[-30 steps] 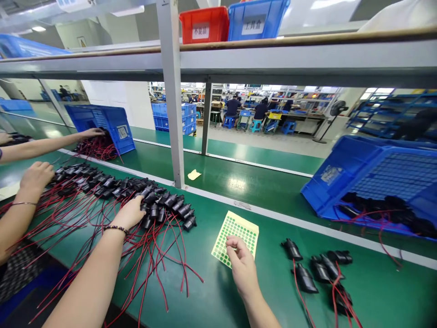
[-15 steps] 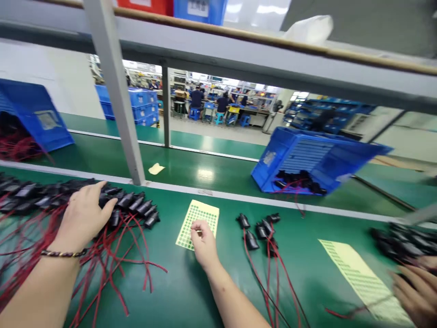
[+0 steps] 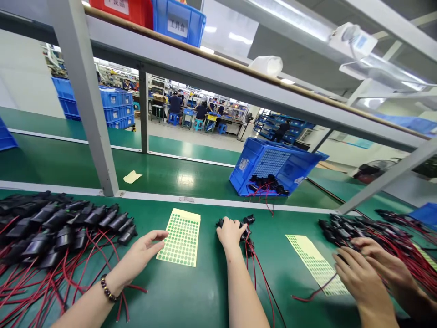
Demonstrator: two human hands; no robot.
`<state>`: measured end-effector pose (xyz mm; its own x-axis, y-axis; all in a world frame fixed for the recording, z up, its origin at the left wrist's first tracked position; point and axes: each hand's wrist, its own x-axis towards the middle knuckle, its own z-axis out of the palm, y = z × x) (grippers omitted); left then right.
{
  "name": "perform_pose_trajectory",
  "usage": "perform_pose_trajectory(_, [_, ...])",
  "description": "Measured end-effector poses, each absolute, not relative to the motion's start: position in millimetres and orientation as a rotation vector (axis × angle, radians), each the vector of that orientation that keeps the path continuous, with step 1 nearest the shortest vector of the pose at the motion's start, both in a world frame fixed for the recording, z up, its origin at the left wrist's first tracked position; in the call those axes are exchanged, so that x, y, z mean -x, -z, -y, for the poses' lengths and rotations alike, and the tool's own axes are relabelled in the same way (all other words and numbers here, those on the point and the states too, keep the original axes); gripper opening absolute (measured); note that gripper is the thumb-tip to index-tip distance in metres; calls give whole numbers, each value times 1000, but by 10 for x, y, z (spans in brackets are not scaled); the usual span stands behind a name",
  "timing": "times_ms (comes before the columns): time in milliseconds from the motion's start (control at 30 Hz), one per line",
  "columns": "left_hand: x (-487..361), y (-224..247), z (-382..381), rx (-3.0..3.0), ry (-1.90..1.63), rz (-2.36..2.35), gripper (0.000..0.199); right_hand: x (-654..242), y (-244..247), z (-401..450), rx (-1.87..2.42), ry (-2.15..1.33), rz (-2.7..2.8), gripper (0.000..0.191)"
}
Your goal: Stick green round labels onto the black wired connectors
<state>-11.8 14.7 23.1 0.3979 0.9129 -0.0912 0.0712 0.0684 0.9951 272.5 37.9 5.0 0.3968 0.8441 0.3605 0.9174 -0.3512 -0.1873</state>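
My left hand, with a beaded bracelet at its wrist, is at the left edge of a yellow sheet of round green stickers. Its thumb and fingers are apart with nothing visible between them. To the right of the sheet, my right hand has its fingers curled down over a small black pump, mostly hidden under them. Other black pumps with red and black wires lie against that hand's right side. A large pile of the same pumps spreads left of my left hand.
A co-worker's hands handle a part at the right, beside another sticker sheet and pump pile. A tilted blue crate holds more pumps behind the bench rail. A grey post rises at left.
My left hand has come off the pump pile and moved right to the sticker sheet. My right hand has left the sheet for the small group of pumps. The view has swung right.
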Motion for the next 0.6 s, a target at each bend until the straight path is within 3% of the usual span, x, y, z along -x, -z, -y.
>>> perform_pose_trajectory(233, [1,80,-167,-633,-869,-570,37,-1672,-155,-179,1485,-552,1626,24])
perform_pose_trajectory(333, [21,134,-209,-522,-875,-511,21,-1401,-148,-234,1413,-489,1799,26])
perform_pose_trajectory(433, [66,159,-270,-489,-893,-571,12,-1496,-105,-516,1681,-351,1867,19])
perform_pose_trajectory(600, [56,220,-299,-547,-880,-645,15,-1759,44,-1003,1900,-293,1909,17])
